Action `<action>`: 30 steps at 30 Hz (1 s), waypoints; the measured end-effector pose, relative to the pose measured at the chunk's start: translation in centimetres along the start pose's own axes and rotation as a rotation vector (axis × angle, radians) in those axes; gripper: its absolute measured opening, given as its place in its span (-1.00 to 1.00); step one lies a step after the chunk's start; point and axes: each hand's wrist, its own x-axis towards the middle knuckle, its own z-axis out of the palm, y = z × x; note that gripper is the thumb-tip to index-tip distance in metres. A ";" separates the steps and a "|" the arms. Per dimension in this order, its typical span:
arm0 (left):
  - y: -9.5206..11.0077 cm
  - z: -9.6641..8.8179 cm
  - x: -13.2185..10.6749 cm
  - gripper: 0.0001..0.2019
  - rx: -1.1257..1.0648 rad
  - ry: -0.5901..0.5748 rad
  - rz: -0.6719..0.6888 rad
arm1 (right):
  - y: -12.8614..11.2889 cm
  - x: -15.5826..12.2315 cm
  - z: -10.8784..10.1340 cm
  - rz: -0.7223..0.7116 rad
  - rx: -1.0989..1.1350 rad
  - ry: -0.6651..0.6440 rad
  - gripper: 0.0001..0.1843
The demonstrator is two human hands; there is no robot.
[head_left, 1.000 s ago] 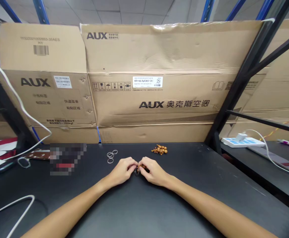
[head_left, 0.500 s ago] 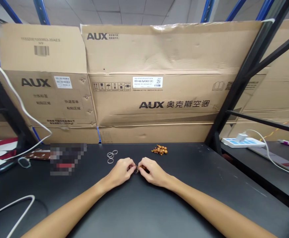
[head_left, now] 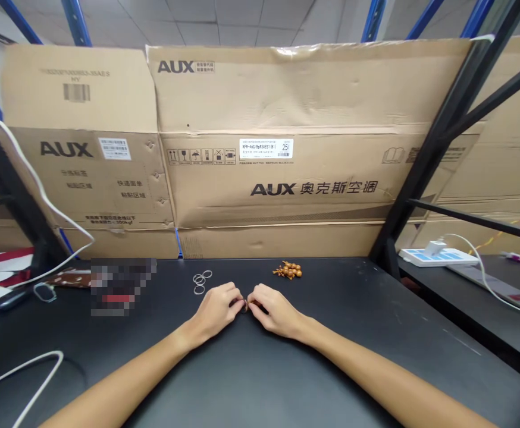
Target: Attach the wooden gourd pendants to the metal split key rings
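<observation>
My left hand [head_left: 218,310] is closed in a pinch on a thin metal key ring [head_left: 244,307], of which only a small arc shows. Facing it, my right hand [head_left: 278,310] has its fingers closed around a small brown wooden charm [head_left: 259,305], mostly covered by the fingers. The two hands' fingertips nearly meet at the ring. Whether the charm's loop is on the ring, I cannot tell. Several loose metal key rings [head_left: 199,290] lie beyond my left hand. A small pile of brown, bead-like wooden charms [head_left: 289,270] sits beyond my right hand.
Large cardboard boxes [head_left: 269,208] line the back of the black table [head_left: 260,380]. At the left are a white cable [head_left: 41,380], glasses [head_left: 44,292] and a pixelated patch. Beyond the black rack post on the right lies a power strip [head_left: 438,257].
My right fingertips have shifted very slightly left, closer to the left ones, and less of the ring shows between them. The rings and charms on the table are unmoved.
</observation>
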 end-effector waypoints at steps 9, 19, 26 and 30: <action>0.1 0.0 0.0 -0.88 0.040 0.038 0.066 | 0.0 0.0 0.1 -0.002 -0.056 0.000 -0.84; -0.5 0.2 0.6 -0.65 -0.002 0.052 -0.221 | 0.0 0.0 0.1 0.012 -0.048 -0.003 -0.85; -0.6 -0.1 0.8 -0.81 -0.021 0.034 -0.211 | 0.6 0.3 0.2 0.181 -0.005 0.076 -0.83; -0.4 -0.2 0.4 -0.85 0.015 0.038 -0.145 | 0.6 0.3 -0.2 0.211 -0.089 0.193 -0.82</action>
